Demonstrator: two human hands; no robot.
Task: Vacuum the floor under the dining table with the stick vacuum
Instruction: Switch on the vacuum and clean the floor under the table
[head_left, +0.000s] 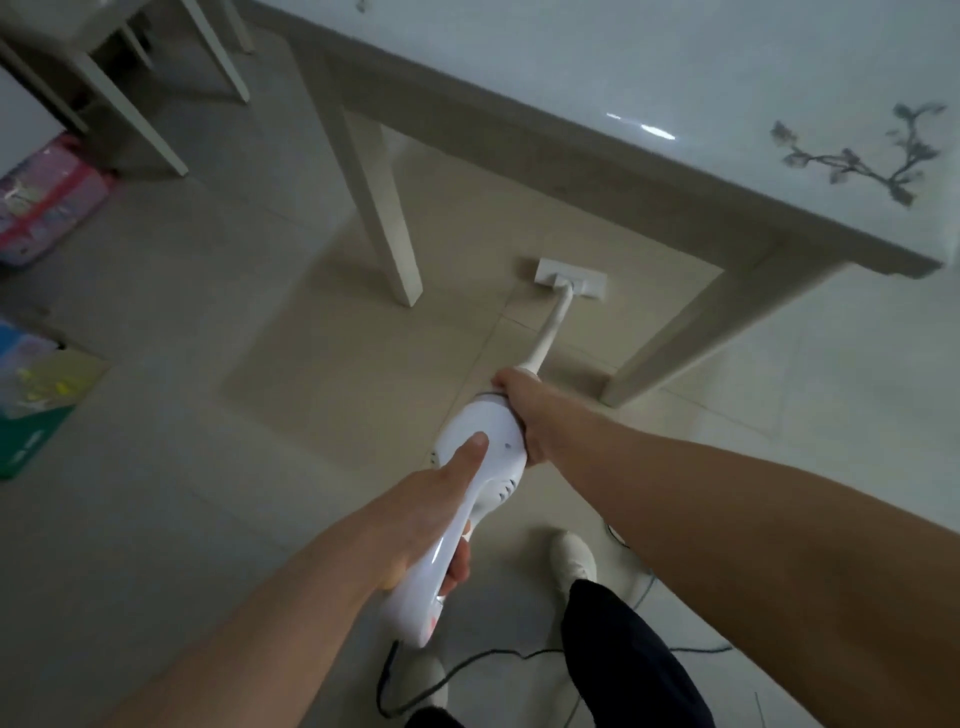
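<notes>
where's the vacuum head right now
In the head view, the vacuum head sits flat on the floor under the dining table, just right of the nearer left table leg.

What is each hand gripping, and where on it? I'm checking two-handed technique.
Both hold the stick vacuum: the left hand grips its rear handle, thumb on top; the right hand grips the front of the body where the tube begins.

The vacuum (488, 447) is white. The table (675, 93) top is glossy white with a grey-blue branch print, its legs cream. The floor (208, 519) is beige tile. A pink pack (47, 202) and a green-blue box (36, 400) lie left. The trousers (623, 665) are black, the shoes (571, 556) white.
</notes>
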